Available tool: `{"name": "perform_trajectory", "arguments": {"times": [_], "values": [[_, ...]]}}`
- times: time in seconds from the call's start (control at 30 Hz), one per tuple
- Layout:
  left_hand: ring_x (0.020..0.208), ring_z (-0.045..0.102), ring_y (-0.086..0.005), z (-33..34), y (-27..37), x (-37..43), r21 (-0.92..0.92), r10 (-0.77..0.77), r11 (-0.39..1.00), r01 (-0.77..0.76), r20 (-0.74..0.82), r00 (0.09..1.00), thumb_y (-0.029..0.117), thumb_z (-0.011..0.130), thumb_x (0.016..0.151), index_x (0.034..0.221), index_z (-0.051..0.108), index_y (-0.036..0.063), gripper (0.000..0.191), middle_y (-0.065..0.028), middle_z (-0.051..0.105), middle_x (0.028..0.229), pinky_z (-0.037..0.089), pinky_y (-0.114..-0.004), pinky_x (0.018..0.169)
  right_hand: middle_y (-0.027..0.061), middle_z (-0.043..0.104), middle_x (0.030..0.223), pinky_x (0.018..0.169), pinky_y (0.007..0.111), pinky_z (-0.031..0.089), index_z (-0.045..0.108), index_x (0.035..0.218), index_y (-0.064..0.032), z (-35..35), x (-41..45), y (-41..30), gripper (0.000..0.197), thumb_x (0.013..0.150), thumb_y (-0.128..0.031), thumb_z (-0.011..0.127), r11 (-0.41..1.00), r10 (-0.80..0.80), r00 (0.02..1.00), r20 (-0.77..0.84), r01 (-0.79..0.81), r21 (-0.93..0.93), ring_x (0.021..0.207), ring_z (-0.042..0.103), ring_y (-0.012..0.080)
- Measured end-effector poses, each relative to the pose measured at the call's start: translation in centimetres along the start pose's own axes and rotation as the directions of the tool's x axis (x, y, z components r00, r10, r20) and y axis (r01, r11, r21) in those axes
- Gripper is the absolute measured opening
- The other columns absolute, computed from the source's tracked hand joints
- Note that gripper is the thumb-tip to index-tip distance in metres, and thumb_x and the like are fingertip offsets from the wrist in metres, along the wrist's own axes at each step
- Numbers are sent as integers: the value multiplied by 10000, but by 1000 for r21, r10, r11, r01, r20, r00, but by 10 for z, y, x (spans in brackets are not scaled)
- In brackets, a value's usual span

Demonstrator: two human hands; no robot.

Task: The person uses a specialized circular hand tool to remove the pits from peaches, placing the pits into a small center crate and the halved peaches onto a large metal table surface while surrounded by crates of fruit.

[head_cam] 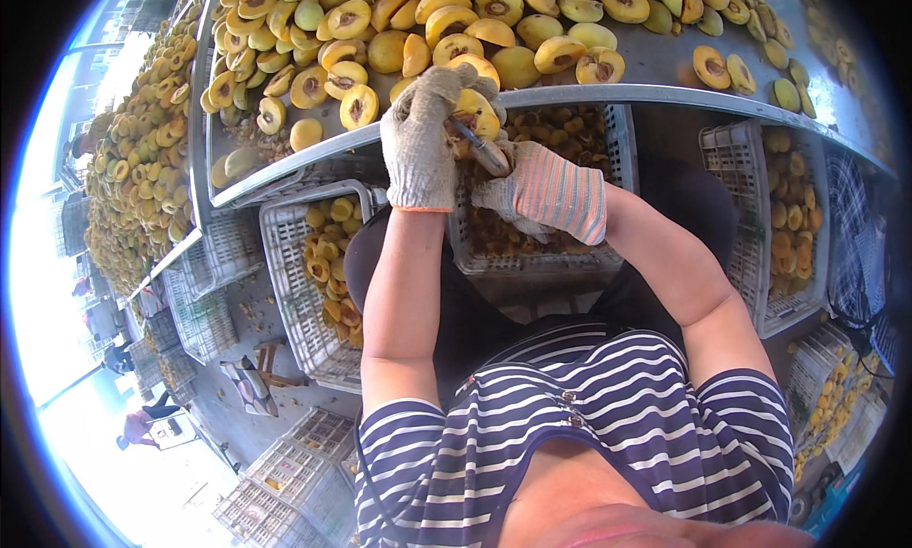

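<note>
My left hand (426, 138), in a grey knit work glove, grips a halved yellow stone fruit (476, 115) above the metal rim of the table. In my right hand (543, 186), gloved in knit with orange stripes, is a small tool with a wooden handle (493, 158). Its metal shaft (464, 130) points at the fruit's cut face; whether the tip is in the flesh I cannot tell. Many halved fruits (443, 22), some with brown stones or hollows, lie heaped on the metal table (645, 56) just beyond. Below both hands, a plastic crate (541, 263) contains brownish fruit pieces.
Slatted plastic crates of fruit halves stand at the left (285, 299) and right (759, 277) of my legs. The table's raised metal edge (620, 92) runs in front of me. A second heaped table (146, 163), stacked crates (285, 477) and a wooden stool (269, 366) are farther left.
</note>
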State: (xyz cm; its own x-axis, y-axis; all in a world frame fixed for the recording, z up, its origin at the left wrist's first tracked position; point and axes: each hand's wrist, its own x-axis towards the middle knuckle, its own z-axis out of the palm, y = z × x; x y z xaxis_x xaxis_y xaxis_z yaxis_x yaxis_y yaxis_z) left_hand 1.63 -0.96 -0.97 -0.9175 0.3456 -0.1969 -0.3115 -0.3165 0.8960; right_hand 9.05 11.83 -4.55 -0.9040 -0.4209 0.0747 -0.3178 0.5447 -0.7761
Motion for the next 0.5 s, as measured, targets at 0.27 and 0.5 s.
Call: {"name": "perform_trajectory", "arguments": {"times": [0.27,0.5], "values": [[750,662,-166,2,12,-7,506,224,789,-348,291,930,104,615,910,977,707,-76,213,-138,719,894,543,-274,669,51,666,857,667,309,515,670,1017,-71,1,-12,-10,236,852,-226,737,874,203,976,80,-217,434,763,635,164],[745,686,-303,1,-11,-3,-104,13,994,20,313,950,406,604,937,1073,648,-31,460,-230,692,963,596,-404,641,42,592,631,421,292,422,632,940,-43,-28,-22,-19,264,797,-205,783,401,375,837,398,-534,745,473,539,127]]}}
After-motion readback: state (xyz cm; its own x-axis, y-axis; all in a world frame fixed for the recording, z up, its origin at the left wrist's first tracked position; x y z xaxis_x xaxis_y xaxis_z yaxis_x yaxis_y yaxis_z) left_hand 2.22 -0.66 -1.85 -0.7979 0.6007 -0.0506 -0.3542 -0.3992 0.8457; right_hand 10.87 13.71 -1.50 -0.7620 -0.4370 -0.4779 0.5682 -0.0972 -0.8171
